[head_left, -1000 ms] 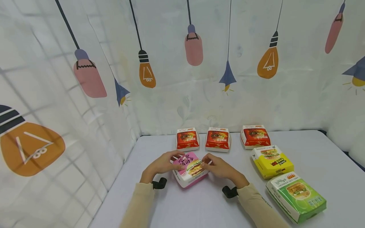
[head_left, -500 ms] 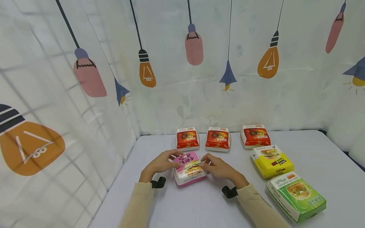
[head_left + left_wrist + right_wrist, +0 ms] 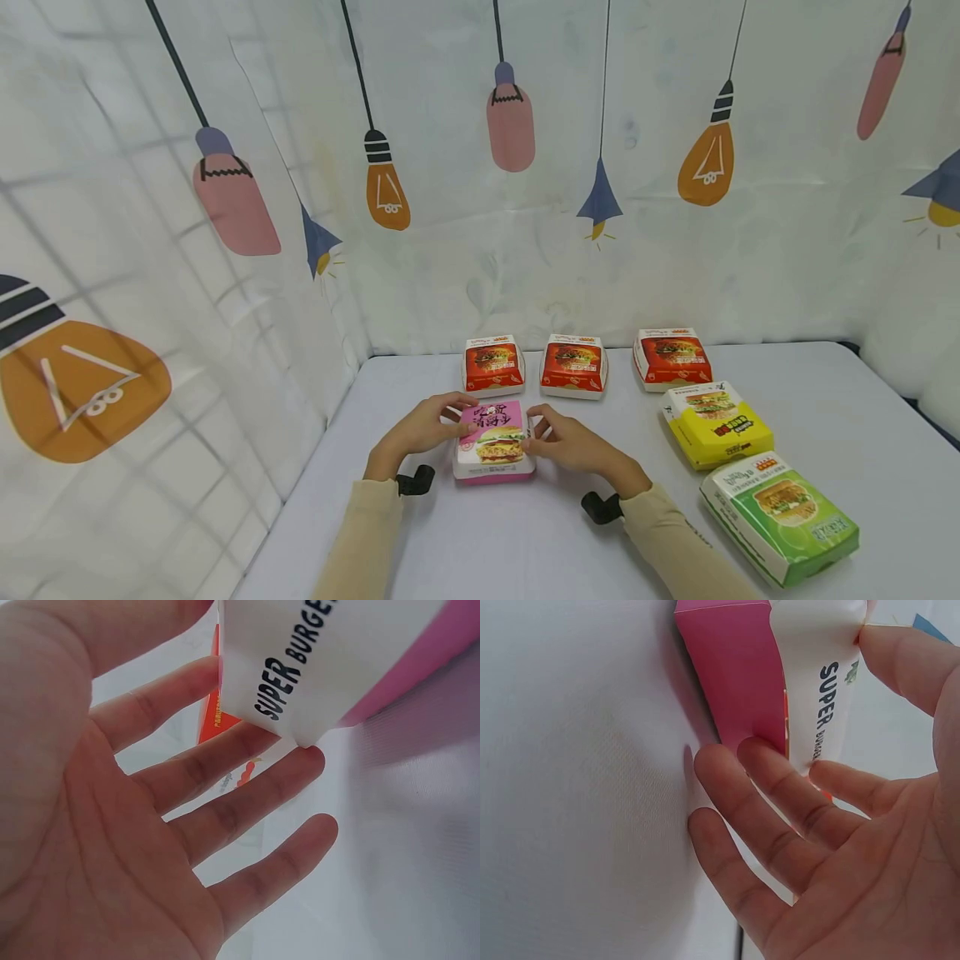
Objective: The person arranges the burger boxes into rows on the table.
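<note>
Pale sheeting printed with hanging lamps rises behind a white table.

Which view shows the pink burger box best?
The head view: it shows most of the printed top of the pink burger box plus its near side. The left wrist view catches only part of a side, its "SUPER BURGER" lettering cut off by the frame. The right wrist view shows pink-and-white sides, also cropped, partly behind the right hand.

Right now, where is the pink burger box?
In the head view, the pink burger box is in the lower middle, between the left hand and the right hand, on the near side of the leftmost red burger box.
</note>
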`<move>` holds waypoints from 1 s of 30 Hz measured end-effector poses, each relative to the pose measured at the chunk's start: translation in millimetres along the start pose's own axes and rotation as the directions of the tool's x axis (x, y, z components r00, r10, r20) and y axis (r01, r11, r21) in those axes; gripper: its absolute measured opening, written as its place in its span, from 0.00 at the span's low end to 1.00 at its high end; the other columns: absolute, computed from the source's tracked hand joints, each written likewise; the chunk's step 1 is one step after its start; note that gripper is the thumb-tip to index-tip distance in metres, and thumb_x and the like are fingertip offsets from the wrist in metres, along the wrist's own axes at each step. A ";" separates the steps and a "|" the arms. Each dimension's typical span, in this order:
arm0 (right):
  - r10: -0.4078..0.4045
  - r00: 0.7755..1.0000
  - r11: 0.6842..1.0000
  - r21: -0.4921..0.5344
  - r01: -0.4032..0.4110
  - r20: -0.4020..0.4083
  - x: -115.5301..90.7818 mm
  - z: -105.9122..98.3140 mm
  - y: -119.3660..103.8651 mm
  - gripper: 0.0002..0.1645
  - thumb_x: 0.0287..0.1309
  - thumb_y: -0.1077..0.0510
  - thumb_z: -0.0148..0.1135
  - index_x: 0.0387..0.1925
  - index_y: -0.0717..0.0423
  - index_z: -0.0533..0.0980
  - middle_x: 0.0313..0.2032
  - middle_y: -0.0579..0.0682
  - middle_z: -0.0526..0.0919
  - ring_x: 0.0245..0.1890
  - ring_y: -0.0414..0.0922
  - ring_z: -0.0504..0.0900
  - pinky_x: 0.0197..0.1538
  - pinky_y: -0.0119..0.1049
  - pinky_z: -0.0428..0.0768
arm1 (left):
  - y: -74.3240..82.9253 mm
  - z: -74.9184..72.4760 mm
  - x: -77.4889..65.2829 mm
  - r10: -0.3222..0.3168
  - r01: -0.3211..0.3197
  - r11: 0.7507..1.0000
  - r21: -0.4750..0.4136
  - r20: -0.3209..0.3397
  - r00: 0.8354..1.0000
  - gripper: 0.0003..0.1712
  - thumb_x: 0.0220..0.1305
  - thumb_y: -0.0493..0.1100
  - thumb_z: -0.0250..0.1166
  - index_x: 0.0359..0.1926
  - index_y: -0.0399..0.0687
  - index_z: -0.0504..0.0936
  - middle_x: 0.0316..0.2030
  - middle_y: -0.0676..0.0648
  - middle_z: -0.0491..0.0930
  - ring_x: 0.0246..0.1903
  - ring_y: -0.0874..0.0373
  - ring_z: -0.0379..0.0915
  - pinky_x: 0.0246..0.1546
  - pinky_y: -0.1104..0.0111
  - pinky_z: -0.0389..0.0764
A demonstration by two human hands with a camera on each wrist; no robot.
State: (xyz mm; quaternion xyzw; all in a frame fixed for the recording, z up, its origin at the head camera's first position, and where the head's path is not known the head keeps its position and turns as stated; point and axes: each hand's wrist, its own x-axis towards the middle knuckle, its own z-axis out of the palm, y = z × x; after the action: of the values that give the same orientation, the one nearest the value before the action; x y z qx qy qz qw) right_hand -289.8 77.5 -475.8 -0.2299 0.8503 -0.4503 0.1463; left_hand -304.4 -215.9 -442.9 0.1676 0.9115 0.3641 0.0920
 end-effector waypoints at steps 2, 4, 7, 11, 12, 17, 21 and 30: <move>0.001 1.000 1.000 -0.005 -0.001 0.006 0.1 0.7 -0.9 0.38 0.67 0.40 0.64 0.70 0.53 0.65 0.47 0.49 0.81 0.45 0.45 0.78 0.46 0.42 0.76 | 0.0 -0.2 -0.2 -0.005 0.005 1.000 -0.001 0.002 1.000 0.24 0.67 0.51 0.70 0.63 0.55 0.80 0.57 0.47 0.81 0.55 0.49 0.77 0.54 0.52 0.80; -0.001 1.000 1.000 -0.007 0.001 0.012 0.0 1.6 -1.6 0.38 0.67 0.40 0.64 0.70 0.54 0.64 0.46 0.49 0.81 0.44 0.44 0.78 0.46 0.42 0.77 | -0.3 -0.7 -0.5 -0.004 0.004 1.000 0.003 0.006 1.000 0.24 0.67 0.50 0.70 0.63 0.55 0.80 0.56 0.47 0.81 0.54 0.48 0.78 0.54 0.52 0.80; -0.005 1.000 1.000 -0.008 0.005 0.019 -0.2 3.1 -2.5 0.39 0.67 0.40 0.64 0.70 0.55 0.64 0.46 0.49 0.81 0.44 0.44 0.78 0.46 0.42 0.77 | -0.9 -1.0 -0.7 -0.019 0.018 1.000 0.009 0.008 1.000 0.24 0.67 0.52 0.70 0.62 0.56 0.80 0.56 0.47 0.82 0.54 0.49 0.78 0.53 0.53 0.80; -0.012 1.000 1.000 -0.012 0.013 0.026 -0.5 5.0 -3.4 0.39 0.67 0.40 0.64 0.70 0.55 0.63 0.45 0.49 0.81 0.43 0.44 0.78 0.46 0.42 0.77 | -0.9 -1.3 -0.8 -0.048 0.048 0.999 0.010 0.004 0.999 0.24 0.66 0.53 0.70 0.61 0.58 0.81 0.56 0.49 0.82 0.54 0.51 0.77 0.54 0.53 0.80; -0.013 1.000 1.000 -0.013 0.014 0.027 -0.4 5.5 -3.6 0.40 0.67 0.40 0.64 0.70 0.55 0.63 0.45 0.50 0.81 0.43 0.44 0.78 0.46 0.43 0.78 | -1.1 -1.5 -0.7 -0.054 0.054 0.998 0.010 0.002 0.999 0.24 0.66 0.53 0.70 0.61 0.58 0.81 0.56 0.49 0.81 0.55 0.51 0.77 0.54 0.52 0.80; -0.022 0.999 1.000 -0.020 0.022 0.031 -0.4 7.0 -5.0 0.40 0.67 0.40 0.64 0.70 0.55 0.63 0.45 0.50 0.81 0.43 0.45 0.78 0.47 0.44 0.78 | -2.4 -2.0 -0.4 -0.080 0.080 0.997 0.017 -0.001 0.997 0.23 0.66 0.53 0.70 0.61 0.59 0.81 0.56 0.50 0.81 0.55 0.52 0.77 0.55 0.51 0.80; -0.030 0.999 0.999 -0.022 0.031 0.032 -0.2 7.6 -5.4 0.40 0.68 0.40 0.64 0.70 0.56 0.63 0.44 0.49 0.81 0.43 0.44 0.78 0.46 0.43 0.78 | -2.1 -2.6 -0.4 -0.091 0.091 0.996 0.018 0.000 0.996 0.23 0.66 0.53 0.70 0.60 0.60 0.82 0.56 0.50 0.81 0.55 0.52 0.77 0.55 0.52 0.80; -0.025 0.999 0.999 -0.037 0.027 0.037 -2.4 5.8 -8.8 0.39 0.67 0.42 0.65 0.70 0.56 0.63 0.43 0.49 0.81 0.41 0.45 0.78 0.45 0.43 0.78 | -1.3 -3.2 -1.8 -0.089 0.090 0.996 0.029 -0.013 0.996 0.23 0.67 0.52 0.69 0.61 0.58 0.81 0.56 0.49 0.81 0.55 0.51 0.76 0.55 0.50 0.80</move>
State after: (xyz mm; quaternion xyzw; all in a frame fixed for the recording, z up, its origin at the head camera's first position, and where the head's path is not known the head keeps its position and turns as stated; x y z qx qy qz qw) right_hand -282.8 70.4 -471.5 -0.2518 0.8527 -0.4319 0.1517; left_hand -304.0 -219.5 -441.4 0.1258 0.9239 0.3473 0.1004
